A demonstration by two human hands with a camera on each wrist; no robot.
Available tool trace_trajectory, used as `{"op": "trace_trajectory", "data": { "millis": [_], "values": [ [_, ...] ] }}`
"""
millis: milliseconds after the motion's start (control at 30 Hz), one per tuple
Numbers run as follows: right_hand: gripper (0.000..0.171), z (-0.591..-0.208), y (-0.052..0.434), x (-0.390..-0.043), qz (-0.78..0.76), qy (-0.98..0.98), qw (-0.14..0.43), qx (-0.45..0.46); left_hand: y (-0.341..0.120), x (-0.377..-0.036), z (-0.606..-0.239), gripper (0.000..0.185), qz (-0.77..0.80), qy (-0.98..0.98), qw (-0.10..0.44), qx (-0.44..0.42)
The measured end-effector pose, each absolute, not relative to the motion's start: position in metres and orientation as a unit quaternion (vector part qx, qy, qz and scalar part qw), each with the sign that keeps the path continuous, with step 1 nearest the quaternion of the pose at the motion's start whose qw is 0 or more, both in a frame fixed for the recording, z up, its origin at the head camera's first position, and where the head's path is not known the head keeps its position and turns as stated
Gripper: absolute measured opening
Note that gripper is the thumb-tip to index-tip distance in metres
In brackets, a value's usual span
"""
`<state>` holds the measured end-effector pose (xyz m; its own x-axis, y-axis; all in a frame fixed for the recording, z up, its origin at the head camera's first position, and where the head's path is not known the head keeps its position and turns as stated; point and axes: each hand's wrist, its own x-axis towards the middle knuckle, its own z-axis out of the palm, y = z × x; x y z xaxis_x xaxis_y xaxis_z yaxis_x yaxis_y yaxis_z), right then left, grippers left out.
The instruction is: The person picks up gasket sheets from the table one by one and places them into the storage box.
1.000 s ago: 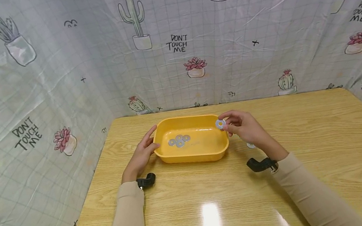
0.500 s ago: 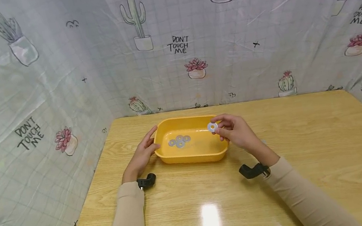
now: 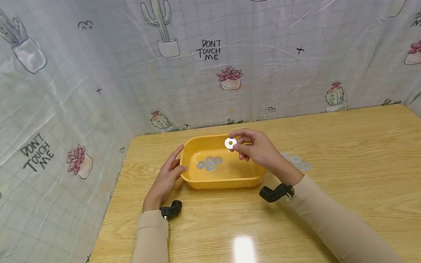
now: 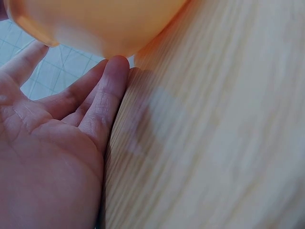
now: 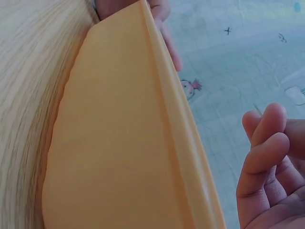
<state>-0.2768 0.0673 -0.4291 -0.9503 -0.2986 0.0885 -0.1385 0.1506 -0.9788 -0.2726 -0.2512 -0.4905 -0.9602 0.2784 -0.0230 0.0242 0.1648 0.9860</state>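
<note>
My right hand pinches a flat metal washer between thumb and fingers, held upright above the yellow plastic tub. Only a thin edge of this washer shows in the right wrist view. At the tub's left end, my left hand holds the rim, thumb over the edge and other fingers outside. From the left wrist, fingertips press against the tub's outer wall. Several washers lie together on the tub floor, left of its middle.
More washers lie on the wooden table right of the tub, partly behind my right forearm. A printed cactus sheet hangs along the back and sides of the table. Light glares off the front tabletop.
My right hand has carried the washer leftward from the tub's right rim to over its inside. Washers on the table have come out from behind the forearm. The left hand stays put.
</note>
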Motion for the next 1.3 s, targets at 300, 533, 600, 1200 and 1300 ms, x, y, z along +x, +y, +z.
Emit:
{"op": "trace_trajectory", "data": {
  "millis": [300, 533, 600, 1200, 1300],
  "values": [
    [0.032, -0.438, 0.052, -0.289, -0.626, 0.763, 0.102, -0.12, -0.252, -0.273, -0.492, 0.067, 0.638, 0.757, 0.098, 0.101],
    [0.032, -0.447, 0.044, -0.297, -0.6, 0.781, 0.136, -0.11, -0.252, -0.273, -0.492, 0.066, 0.639, 0.756, 0.102, 0.096],
    [0.032, -0.45, 0.042, -0.298, -0.588, 0.788, 0.141, -0.116, -0.252, -0.273, -0.492, 0.066, 0.639, 0.757, 0.101, 0.095],
    [0.023, -0.457, 0.038, -0.304, -0.497, 0.852, 0.157, -0.049, -0.249, -0.274, -0.49, 0.066, 0.64, 0.756, 0.101, 0.094],
    [0.022, -0.456, 0.037, -0.305, -0.482, 0.862, 0.154, -0.042, -0.25, -0.274, -0.491, 0.067, 0.639, 0.758, 0.099, 0.091]
  ]
}}
